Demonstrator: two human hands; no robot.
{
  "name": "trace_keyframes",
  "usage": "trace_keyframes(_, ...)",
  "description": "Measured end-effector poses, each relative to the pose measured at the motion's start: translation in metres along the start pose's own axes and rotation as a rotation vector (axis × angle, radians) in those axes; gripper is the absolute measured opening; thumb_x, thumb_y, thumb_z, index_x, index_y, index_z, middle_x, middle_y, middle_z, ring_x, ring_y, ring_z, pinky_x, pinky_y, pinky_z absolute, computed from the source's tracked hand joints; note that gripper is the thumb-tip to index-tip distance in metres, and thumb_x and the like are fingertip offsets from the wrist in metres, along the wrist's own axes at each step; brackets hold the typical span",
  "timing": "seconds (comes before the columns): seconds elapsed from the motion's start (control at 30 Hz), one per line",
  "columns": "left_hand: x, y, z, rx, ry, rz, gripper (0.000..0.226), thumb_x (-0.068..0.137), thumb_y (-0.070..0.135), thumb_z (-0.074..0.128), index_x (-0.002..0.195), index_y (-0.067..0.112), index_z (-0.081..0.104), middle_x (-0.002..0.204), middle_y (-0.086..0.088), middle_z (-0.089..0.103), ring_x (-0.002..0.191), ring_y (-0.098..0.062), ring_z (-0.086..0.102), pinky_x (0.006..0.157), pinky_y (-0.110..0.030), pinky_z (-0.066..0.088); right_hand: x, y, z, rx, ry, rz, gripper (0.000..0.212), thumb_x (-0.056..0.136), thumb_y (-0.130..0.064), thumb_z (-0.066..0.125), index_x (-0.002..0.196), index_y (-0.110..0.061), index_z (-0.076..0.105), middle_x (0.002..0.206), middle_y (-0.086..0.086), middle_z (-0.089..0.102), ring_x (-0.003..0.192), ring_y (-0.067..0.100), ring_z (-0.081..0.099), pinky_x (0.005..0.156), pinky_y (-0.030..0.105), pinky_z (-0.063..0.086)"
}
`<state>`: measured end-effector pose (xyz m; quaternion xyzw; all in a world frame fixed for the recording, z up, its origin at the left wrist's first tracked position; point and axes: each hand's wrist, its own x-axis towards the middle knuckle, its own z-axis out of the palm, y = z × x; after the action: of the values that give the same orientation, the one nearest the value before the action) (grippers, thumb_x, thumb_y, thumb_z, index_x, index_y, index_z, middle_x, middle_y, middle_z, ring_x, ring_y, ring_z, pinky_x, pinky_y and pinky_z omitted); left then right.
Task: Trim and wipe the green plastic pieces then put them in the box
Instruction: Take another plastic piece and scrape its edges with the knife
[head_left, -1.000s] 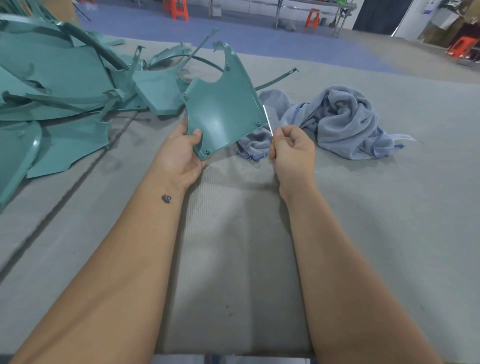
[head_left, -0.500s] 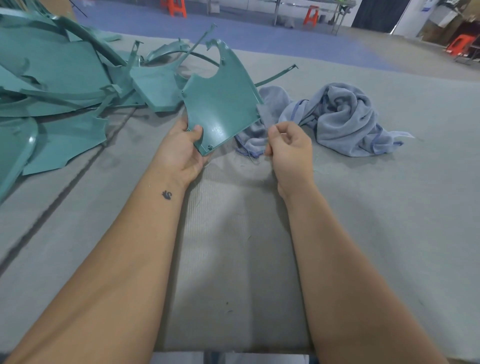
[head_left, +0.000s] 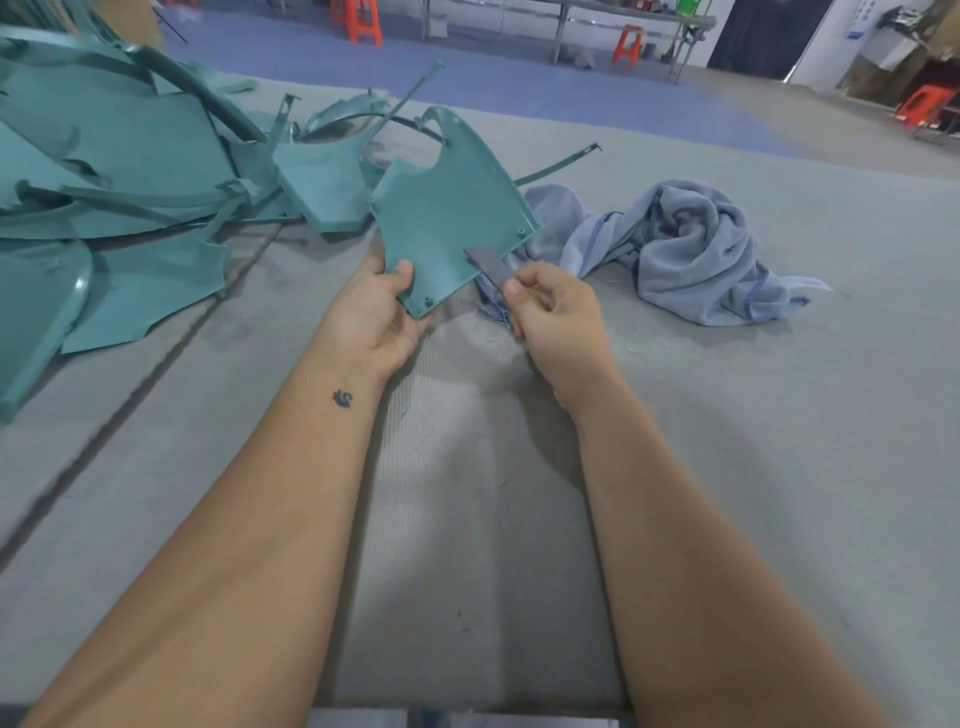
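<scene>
A green plastic piece (head_left: 447, 218) with a curved notch at its top is held upright above the table. My left hand (head_left: 382, 312) grips its lower left corner, thumb on the front face. My right hand (head_left: 556, 312) pinches a thin grey blade (head_left: 488, 267), whose tip lies against the piece's lower right edge. A crumpled blue-grey cloth (head_left: 675, 249) lies just behind and to the right of my right hand. No box is in view.
A heap of several more green plastic pieces (head_left: 119, 197) and thin green strips covers the table's left and back left. The grey felt table top (head_left: 779, 493) spreads to the right and front. Orange stools (head_left: 363, 23) and benches stand on the floor beyond.
The blade has moved from the piece's right edge down to its lower right edge and now lies flatter across it. My left hand has tilted the piece slightly.
</scene>
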<state>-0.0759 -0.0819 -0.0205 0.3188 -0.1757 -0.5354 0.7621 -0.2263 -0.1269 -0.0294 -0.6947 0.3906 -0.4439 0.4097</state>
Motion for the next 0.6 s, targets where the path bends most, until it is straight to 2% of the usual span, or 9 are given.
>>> trace_keyframes(0.07,0.0000,0.0010,0.0003,-0.022,0.009,0.000,0.044,0.103,-0.001,0.027,0.142,0.014,0.040,0.106,-0.004,0.067,0.069,-0.013,0.072,0.053,-0.027,0.057,0.0002,0.0004,0.0007,-0.055,-0.063,-0.013,0.021,0.095,-0.012,0.057,0.074,-0.013,0.059,0.059,-0.001,0.044,0.058,0.014,0.037,0.058,0.027,0.030)
trace_keyframes(0.17,0.0009,0.0017,-0.0006,-0.035,0.032,0.003,0.043,0.103,-0.001,0.027,0.141,0.011,0.042,0.129,-0.012,0.060,0.073,-0.014,0.071,0.061,-0.028,0.060,-0.0013,-0.0005,0.0017,-0.059,-0.127,-0.007,0.026,0.094,-0.011,0.059,0.070,-0.021,0.059,0.053,-0.005,0.046,0.052,0.008,0.039,0.054,0.023,0.033)
trace_keyframes(0.27,0.0004,0.0011,0.0005,0.018,0.044,-0.011,0.044,0.103,-0.001,0.027,0.142,0.013,0.041,0.111,-0.004,0.065,0.069,-0.011,0.072,0.055,-0.027,0.058,0.0005,-0.0023,-0.0030,0.214,0.067,0.033,0.025,0.098,-0.012,0.055,0.074,-0.020,0.058,0.052,-0.004,0.047,0.045,0.005,0.038,0.047,0.015,0.033)
trace_keyframes(0.33,-0.0002,0.0010,0.0006,0.044,0.043,-0.023,0.045,0.103,-0.001,0.028,0.144,0.013,0.040,0.105,-0.002,0.066,0.069,-0.010,0.072,0.053,-0.026,0.057,0.0022,-0.0013,-0.0054,0.247,0.168,0.032,0.025,0.099,-0.013,0.053,0.075,-0.019,0.055,0.054,-0.003,0.047,0.047,0.005,0.037,0.048,0.016,0.034)
trace_keyframes(0.37,-0.0003,0.0008,0.0007,0.045,0.036,-0.026,0.046,0.103,-0.001,0.028,0.145,0.013,0.039,0.109,-0.004,0.066,0.071,-0.011,0.072,0.055,-0.026,0.058,0.0022,-0.0005,-0.0047,0.209,0.163,0.025,0.025,0.099,-0.014,0.053,0.075,-0.019,0.055,0.055,-0.003,0.047,0.049,0.006,0.038,0.050,0.017,0.034)
trace_keyframes(0.47,-0.0009,0.0000,0.0024,0.005,0.019,-0.023,0.048,0.103,-0.002,0.028,0.147,0.014,0.036,0.135,-0.011,0.057,0.080,-0.014,0.071,0.061,-0.028,0.059,0.0000,0.0011,0.0006,0.040,0.022,-0.024,0.023,0.098,-0.014,0.055,0.075,-0.019,0.055,0.057,-0.002,0.046,0.055,0.012,0.040,0.057,0.026,0.036)
trace_keyframes(0.6,-0.0012,0.0002,0.0032,-0.117,0.018,-0.023,0.049,0.103,-0.002,0.026,0.148,0.013,0.035,0.142,-0.013,0.051,0.106,-0.026,0.064,0.074,-0.032,0.058,-0.0017,-0.0009,0.0031,-0.140,-0.130,-0.107,0.018,0.095,-0.015,0.058,0.077,-0.017,0.059,0.062,-0.003,0.046,0.061,0.015,0.043,0.063,0.032,0.037)
